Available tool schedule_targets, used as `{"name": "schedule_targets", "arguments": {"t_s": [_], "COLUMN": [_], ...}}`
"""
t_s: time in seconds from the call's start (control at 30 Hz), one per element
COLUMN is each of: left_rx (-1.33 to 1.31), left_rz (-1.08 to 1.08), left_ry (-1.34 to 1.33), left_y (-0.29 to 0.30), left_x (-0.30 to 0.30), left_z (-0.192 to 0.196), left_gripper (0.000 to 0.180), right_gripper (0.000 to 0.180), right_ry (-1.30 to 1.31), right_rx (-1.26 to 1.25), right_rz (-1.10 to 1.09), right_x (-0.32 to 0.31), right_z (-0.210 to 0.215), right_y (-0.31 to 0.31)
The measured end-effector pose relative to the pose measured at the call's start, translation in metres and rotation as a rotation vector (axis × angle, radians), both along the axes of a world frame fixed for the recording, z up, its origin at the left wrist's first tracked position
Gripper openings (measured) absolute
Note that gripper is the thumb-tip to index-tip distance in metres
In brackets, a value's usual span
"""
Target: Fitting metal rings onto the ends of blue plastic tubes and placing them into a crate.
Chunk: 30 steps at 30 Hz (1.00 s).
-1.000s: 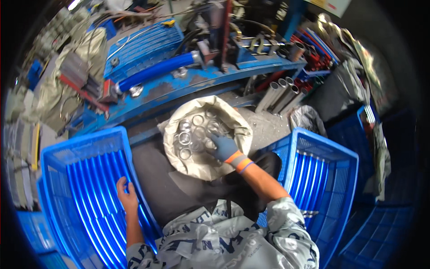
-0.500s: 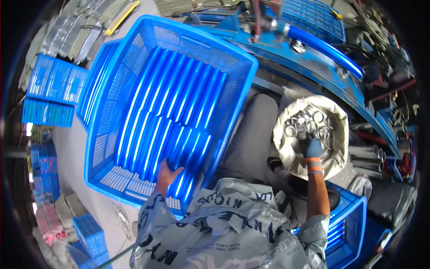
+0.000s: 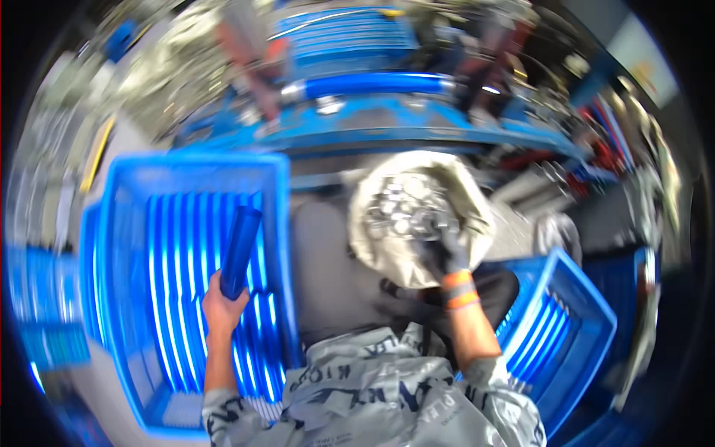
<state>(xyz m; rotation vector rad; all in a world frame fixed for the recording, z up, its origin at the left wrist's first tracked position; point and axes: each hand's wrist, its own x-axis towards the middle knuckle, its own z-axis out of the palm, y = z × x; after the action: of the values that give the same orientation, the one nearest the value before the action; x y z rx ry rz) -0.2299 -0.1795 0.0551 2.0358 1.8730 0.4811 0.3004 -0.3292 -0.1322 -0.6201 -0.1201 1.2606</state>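
My left hand (image 3: 222, 307), bare, is wrapped round the lower end of a shiny blue tube (image 3: 241, 249), which it holds tilted above a large blue crate (image 3: 123, 350). Rows of similar blue tubes (image 3: 171, 290) lie side by side in that crate. On the right, my gloved right hand (image 3: 441, 255) reaches into a cream fabric sack (image 3: 477, 231) with its rim rolled open. Silvery metal rings (image 3: 402, 205) are heaped inside it, right by the fingertips. Blur and the dark glove hide whether those fingers grip a ring.
A blue metal bench (image 3: 357, 130) runs across the far side, with one blue tube (image 3: 380, 84) held lengthwise in a fixture there. Near my right elbow stands another blue crate (image 3: 588, 357) holding several tubes. A grey surface (image 3: 322, 246) lies between the left crate and the sack.
My left hand has lifted a blue tube out of the rows. My right hand stays in the sack. The whole view has swung to the right, so the bench now lies straight ahead.
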Motion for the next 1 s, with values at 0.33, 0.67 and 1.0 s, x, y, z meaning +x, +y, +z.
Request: {"name": "schedule_targets", "arguments": {"t_s": [0.33,0.67,1.0], "left_rx": [0.076,0.027,0.079], "left_rz": [-0.927,-0.918,-0.955], "left_ry": [0.039,0.034,0.011], "left_y": [0.007,0.011,0.017], "left_x": [0.216,0.202,0.204], "left_z": [0.116,0.124,0.111], "left_gripper": [0.065,0.068,0.069], "right_gripper": [0.065,0.076,0.073], "right_ry": [-0.223,-0.522,-0.726], "right_rx": [0.303,0.156,0.062], "right_rz": [0.025,0.085,0.123], "right_x": [-0.012,-0.011,-0.009], "right_z": [0.162,0.187,0.196], "right_y": [-0.023,-0.027,-0.031]}}
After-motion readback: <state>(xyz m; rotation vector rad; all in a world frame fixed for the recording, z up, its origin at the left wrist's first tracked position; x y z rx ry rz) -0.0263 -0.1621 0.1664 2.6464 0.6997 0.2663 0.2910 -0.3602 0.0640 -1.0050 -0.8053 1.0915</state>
